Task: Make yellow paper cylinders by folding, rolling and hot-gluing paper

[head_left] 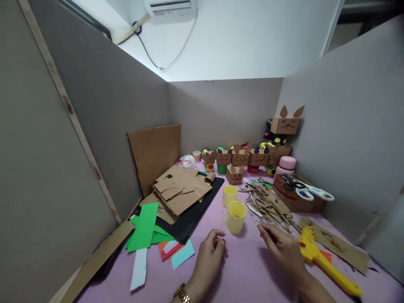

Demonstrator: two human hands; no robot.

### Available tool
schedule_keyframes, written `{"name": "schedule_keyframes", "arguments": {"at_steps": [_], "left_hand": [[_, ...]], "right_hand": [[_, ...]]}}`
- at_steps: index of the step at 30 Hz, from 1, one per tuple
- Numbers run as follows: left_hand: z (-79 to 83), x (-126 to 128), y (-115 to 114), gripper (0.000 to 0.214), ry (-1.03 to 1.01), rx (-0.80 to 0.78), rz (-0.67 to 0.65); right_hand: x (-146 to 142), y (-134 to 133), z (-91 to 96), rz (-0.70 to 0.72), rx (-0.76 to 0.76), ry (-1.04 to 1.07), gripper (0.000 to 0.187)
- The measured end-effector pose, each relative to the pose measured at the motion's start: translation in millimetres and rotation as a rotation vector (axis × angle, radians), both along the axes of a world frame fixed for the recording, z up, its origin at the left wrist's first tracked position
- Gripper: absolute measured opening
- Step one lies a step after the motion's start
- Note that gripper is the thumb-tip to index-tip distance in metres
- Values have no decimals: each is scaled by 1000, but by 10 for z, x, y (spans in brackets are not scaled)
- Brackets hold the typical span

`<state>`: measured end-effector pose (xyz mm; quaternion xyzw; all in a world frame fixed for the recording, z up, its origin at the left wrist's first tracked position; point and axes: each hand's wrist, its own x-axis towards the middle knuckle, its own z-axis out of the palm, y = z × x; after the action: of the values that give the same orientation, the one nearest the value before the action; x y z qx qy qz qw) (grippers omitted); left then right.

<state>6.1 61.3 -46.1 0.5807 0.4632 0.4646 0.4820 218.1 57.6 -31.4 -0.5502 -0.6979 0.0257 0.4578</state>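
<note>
My left hand [208, 257] hovers low over the pink tabletop, its fingers loosely bent and apart, with nothing visible in it. My right hand [281, 249] is closed, thumb and index fingertip brought together; anything between them is too small to make out. Between and beyond the hands stands a yellow paper tube [236, 219], upright with its open end up. Just behind it is a second, similar yellow tube [229, 194]. Neither hand touches the tubes. A yellow glue gun [328, 265] lies beside my right hand.
Cardboard scraps [268, 204] heap at right, near a box [303, 202] with scissors [315, 191] on top. Green paper [143, 227], black sheets [202, 210] and cardboard pieces [183, 189] lie left. Cardboard animal figures [240, 158] line the back. Grey partitions [227, 109] enclose the table.
</note>
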Motion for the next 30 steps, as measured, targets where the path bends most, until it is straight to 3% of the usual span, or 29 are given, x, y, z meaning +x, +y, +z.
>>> {"name": "schedule_keyframes", "arguments": {"at_steps": [30], "left_hand": [[12, 5, 39, 17, 29, -19, 0]], "right_hand": [[-63, -5, -13, 90, -44, 19, 26]]}}
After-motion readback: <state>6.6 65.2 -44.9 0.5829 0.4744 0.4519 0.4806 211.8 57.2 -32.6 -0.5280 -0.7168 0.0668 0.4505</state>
